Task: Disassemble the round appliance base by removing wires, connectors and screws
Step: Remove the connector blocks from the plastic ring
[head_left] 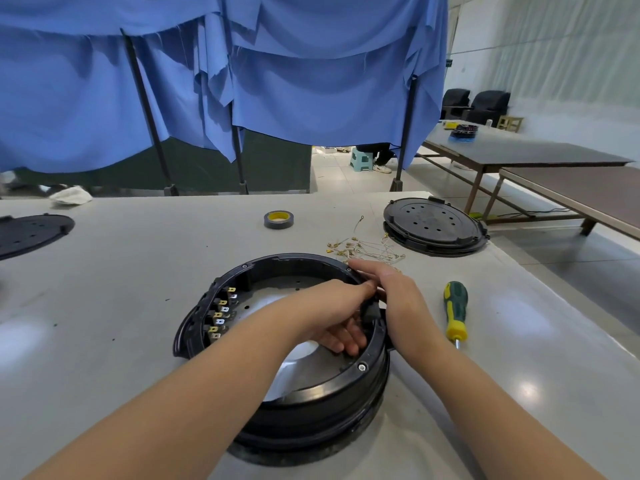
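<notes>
Blue cloth [311,81] hangs on black poles behind a grey counter [121,271]; only one view, the head camera. Round appliance base [287,341] sits near me at centre, open side up, black ring wall, pale floor inside. I see a row of connectors [221,315] with brass and silver tabs on its inner left wall. My left hand [332,317] reaches inside, fingers curled against the inner right wall; my right hand [391,289] lies over the rim from outside. Both close around a small dark part at the rim, mostly hidden, can't tell what it is. Loose wires [363,247] with brass ends lie just beyond the base. Screwdriver [456,313], green and yellow, lies right of it, tip partly hidden. Black lid [434,225] far right, tape roll [278,219] behind, another black disc [31,233] cut off at left edge.
</notes>
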Demonstrator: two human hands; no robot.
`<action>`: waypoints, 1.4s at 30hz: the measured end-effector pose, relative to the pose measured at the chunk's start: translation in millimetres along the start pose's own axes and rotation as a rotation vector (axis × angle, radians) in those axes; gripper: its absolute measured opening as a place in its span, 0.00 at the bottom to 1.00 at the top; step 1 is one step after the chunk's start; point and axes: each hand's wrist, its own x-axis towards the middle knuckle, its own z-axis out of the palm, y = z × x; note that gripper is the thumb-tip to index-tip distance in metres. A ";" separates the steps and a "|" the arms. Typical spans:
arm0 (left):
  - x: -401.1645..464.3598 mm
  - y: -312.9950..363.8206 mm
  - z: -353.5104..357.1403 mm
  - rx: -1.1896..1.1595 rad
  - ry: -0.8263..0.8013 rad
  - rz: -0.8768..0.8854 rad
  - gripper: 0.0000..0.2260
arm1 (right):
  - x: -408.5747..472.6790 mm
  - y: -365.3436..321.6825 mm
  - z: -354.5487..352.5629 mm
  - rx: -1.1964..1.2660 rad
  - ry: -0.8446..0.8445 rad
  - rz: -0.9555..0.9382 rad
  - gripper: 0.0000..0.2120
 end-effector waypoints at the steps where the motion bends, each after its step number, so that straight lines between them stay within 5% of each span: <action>1: 0.7 -0.4 0.1 -0.001 -0.003 0.001 0.27 | -0.2 -0.6 -0.4 -0.003 0.003 -0.004 0.22; 15: 11.9 -2.9 2.7 0.006 0.023 -0.045 0.28 | -2.5 -6.9 -0.6 0.016 0.036 -0.006 0.17; 23: 8.5 -1.9 -1.0 -0.079 -0.049 -0.063 0.24 | -11.8 -21.4 -1.1 -0.122 0.013 -0.126 0.26; 42: 1.2 3.9 4.9 -0.067 0.006 -0.049 0.25 | -13.3 -24.6 0.5 -0.154 0.014 -0.123 0.25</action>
